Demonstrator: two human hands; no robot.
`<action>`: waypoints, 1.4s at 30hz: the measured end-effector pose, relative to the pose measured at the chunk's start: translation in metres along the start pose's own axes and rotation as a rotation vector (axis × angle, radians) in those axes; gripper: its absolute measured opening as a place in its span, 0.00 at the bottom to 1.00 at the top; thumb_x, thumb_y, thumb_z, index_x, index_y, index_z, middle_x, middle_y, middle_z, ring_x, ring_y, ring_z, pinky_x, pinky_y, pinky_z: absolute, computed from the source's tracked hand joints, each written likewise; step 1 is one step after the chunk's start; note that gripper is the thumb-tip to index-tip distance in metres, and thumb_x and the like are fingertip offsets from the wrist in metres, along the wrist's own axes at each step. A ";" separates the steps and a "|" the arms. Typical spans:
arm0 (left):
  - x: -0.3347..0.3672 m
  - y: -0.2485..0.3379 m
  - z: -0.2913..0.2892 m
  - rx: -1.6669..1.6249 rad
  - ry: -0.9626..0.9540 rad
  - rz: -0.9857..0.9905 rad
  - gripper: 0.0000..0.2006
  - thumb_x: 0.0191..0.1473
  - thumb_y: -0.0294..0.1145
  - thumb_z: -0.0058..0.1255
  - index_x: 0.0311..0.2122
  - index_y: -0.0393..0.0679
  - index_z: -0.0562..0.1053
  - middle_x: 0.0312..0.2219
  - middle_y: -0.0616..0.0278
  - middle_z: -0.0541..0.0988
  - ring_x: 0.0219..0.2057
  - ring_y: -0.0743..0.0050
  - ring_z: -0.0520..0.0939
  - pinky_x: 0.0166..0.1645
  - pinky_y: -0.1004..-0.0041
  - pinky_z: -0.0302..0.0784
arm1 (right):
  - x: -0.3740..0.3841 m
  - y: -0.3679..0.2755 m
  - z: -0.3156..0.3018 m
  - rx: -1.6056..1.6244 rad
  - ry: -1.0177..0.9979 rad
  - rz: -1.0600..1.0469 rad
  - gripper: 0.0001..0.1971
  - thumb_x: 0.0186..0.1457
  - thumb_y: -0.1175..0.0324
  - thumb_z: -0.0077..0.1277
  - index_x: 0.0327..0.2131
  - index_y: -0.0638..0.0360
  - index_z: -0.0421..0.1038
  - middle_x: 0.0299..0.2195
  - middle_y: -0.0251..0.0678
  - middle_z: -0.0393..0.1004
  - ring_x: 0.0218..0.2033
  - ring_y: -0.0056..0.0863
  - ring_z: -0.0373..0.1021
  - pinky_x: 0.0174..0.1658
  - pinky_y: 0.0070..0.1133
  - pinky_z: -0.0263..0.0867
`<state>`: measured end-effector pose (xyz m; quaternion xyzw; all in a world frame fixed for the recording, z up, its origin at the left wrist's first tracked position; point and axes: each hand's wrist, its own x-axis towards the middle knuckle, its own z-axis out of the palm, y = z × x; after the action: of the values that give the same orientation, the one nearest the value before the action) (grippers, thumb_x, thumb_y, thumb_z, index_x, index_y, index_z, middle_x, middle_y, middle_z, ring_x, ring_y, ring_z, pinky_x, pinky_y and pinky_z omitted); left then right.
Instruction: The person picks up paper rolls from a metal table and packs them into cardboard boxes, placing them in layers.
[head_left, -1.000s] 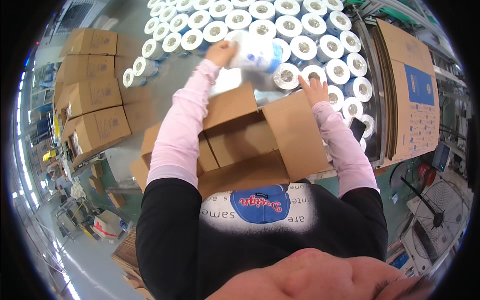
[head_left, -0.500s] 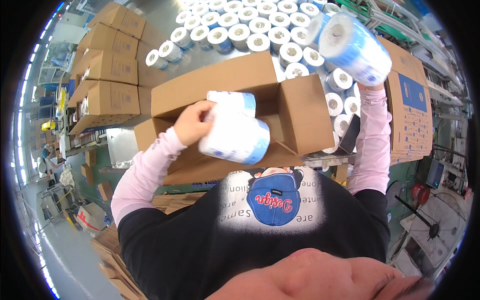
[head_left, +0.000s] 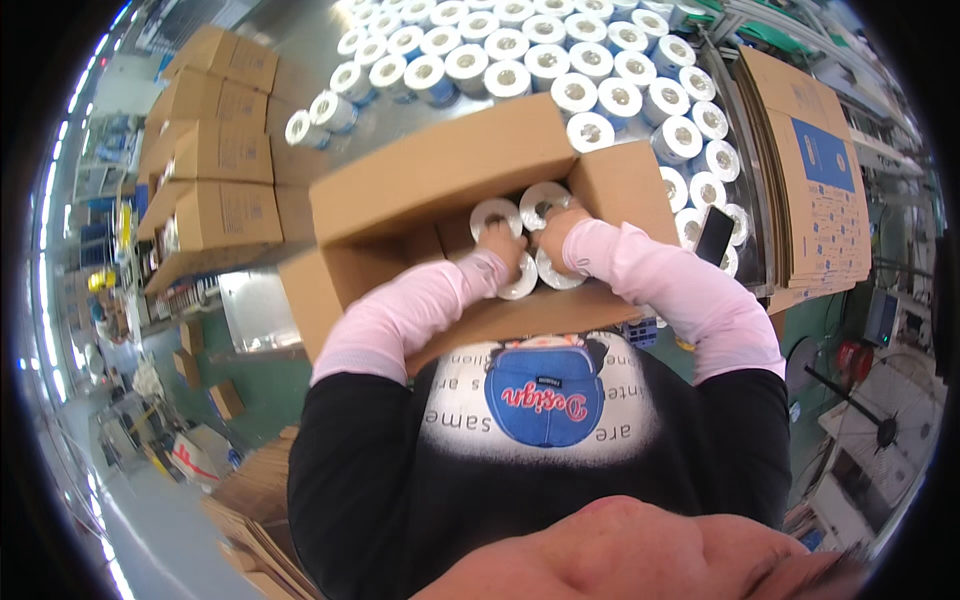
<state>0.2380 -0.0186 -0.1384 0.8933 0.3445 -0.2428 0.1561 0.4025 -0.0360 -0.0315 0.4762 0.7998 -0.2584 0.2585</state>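
An open cardboard box (head_left: 450, 150) stands in front of me, with several white paper rolls in blue-printed wrap upright at its right end. My left hand (head_left: 503, 245) reaches in over the left pair, its fingers closed at a far roll (head_left: 495, 215) and partly covering a near roll (head_left: 519, 280). Beside it, my right hand (head_left: 560, 228) is closed at the rim of the far right roll (head_left: 543, 197), its fingertips partly hidden. Another roll (head_left: 558, 270) sits below that hand.
Many wrapped rolls (head_left: 507, 45) crowd the metal table beyond the box. A black phone (head_left: 713, 236) rests by the rolls at right. Flat cartons (head_left: 815, 170) lean farther right; filled boxes (head_left: 232, 215) line the left. A fan (head_left: 885, 430) is at lower right.
Both hands have moved down into the box with the rolls they carried, the right one coming in from the far right. Those rolls now stand upright beside each other in the box.
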 end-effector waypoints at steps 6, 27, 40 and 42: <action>-0.024 -0.027 -0.156 -0.660 0.542 0.136 0.13 0.49 0.30 0.49 0.42 0.45 0.76 0.35 0.54 0.79 0.36 0.50 0.79 0.45 0.60 0.75 | -0.074 0.049 0.008 0.461 0.999 0.093 0.28 0.51 0.65 0.53 0.57 0.52 0.62 0.59 0.47 0.59 0.61 0.44 0.55 0.61 0.37 0.51; 0.294 0.013 -0.123 0.207 0.213 0.077 0.16 0.43 0.45 0.58 0.39 0.55 0.80 0.43 0.52 0.75 0.48 0.54 0.72 0.54 0.59 0.63 | 0.028 0.278 0.120 0.335 0.635 0.935 0.22 0.45 0.64 0.55 0.47 0.46 0.70 0.50 0.45 0.61 0.55 0.43 0.56 0.57 0.40 0.51; 0.123 -0.117 -0.222 -1.852 0.467 0.171 0.16 0.52 0.34 0.54 0.46 0.43 0.72 0.40 0.60 0.79 0.41 0.70 0.79 0.47 0.70 0.74 | 0.036 0.276 0.099 0.460 0.261 1.123 0.22 0.48 0.52 0.50 0.47 0.48 0.74 0.51 0.43 0.69 0.51 0.39 0.67 0.50 0.36 0.65; 0.056 -0.132 -0.233 -2.046 0.402 0.393 0.16 0.53 0.31 0.54 0.47 0.41 0.71 0.42 0.60 0.77 0.43 0.69 0.78 0.52 0.69 0.72 | 0.009 0.329 0.120 0.835 0.417 0.884 0.21 0.50 0.51 0.47 0.40 0.56 0.74 0.36 0.46 0.77 0.38 0.44 0.75 0.44 0.32 0.70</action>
<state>0.2584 0.2099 0.0110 0.4006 0.2541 0.3445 0.8101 0.7135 0.0266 -0.1808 0.8616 0.3938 -0.3190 -0.0275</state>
